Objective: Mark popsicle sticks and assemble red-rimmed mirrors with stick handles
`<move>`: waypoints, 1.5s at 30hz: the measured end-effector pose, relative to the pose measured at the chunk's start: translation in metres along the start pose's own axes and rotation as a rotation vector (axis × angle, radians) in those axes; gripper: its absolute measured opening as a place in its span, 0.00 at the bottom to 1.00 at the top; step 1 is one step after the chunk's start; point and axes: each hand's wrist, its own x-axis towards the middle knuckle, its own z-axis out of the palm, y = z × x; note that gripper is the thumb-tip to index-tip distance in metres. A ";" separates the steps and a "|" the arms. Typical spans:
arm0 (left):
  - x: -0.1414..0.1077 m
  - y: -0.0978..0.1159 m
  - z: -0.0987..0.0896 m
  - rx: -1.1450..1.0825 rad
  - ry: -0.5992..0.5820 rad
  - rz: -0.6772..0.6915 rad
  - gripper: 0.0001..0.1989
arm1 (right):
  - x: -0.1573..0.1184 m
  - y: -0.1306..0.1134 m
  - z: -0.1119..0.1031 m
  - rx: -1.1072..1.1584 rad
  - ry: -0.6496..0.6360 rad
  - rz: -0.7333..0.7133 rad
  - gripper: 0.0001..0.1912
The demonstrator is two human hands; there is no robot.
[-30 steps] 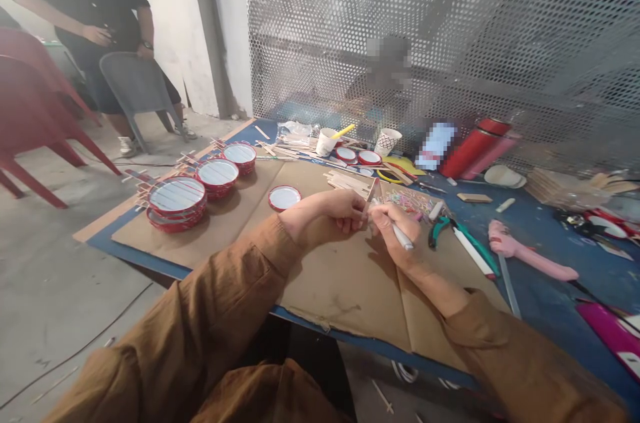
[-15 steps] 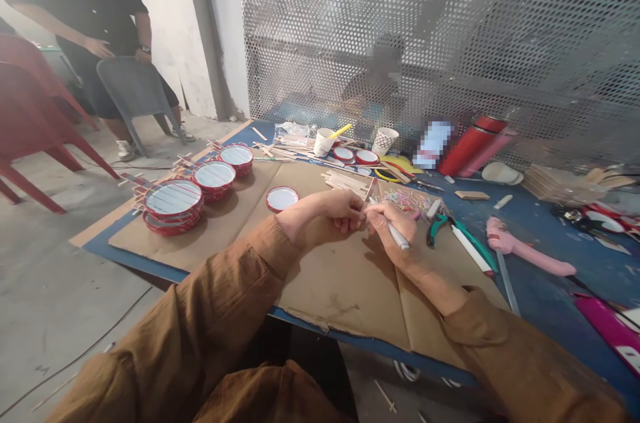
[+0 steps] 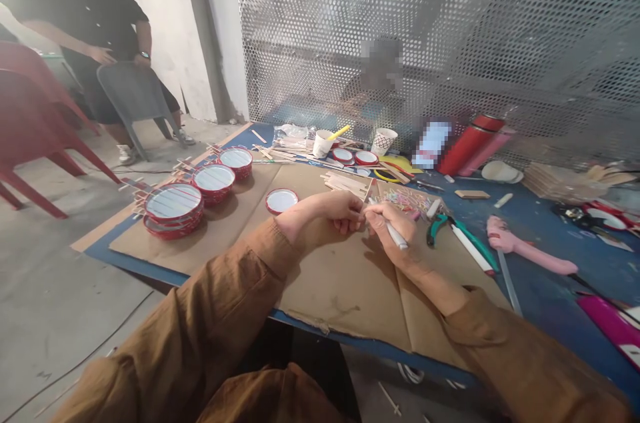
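My left hand (image 3: 345,208) is closed on a thin wooden stick (image 3: 371,189), whose upper end rises past the fingers. A white marker (image 3: 399,237) lies in the pinch of my right hand (image 3: 393,223), its tip end right by the left fingertips. The exact contact between tip and stick is hidden by the fingers. Both hands are above the cardboard sheet (image 3: 345,296). Just behind them lie a pile of wooden sticks (image 3: 345,184) and a scatter of small coloured pieces (image 3: 407,201). A red-rimmed round lid (image 3: 281,200) rests left of my left wrist.
Red round pieces strung across with sticks attached (image 3: 173,201) stand at left. Pliers (image 3: 437,228), a red-tipped white marker (image 3: 473,248) and a pink glue gun (image 3: 530,253) lie right. Paper cups (image 3: 324,143) and a red bottle (image 3: 470,144) stand along the mesh panel (image 3: 310,29). A person stands behind a grey chair (image 3: 135,93).
Both hands hold almost the same pose, marker and stick still together. The camera view has shifted very slightly.
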 end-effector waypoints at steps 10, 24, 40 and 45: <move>0.002 -0.001 -0.001 0.020 -0.006 0.002 0.06 | 0.001 -0.007 -0.002 0.005 0.010 0.009 0.12; 0.006 -0.002 -0.001 0.047 -0.023 -0.030 0.06 | 0.001 -0.009 -0.002 -0.009 -0.008 0.004 0.14; 0.006 -0.001 0.000 0.051 -0.012 -0.054 0.08 | 0.000 -0.004 0.000 -0.027 0.019 0.031 0.13; 0.007 -0.003 0.000 0.035 -0.006 -0.053 0.08 | 0.000 -0.005 -0.001 -0.025 0.003 0.029 0.13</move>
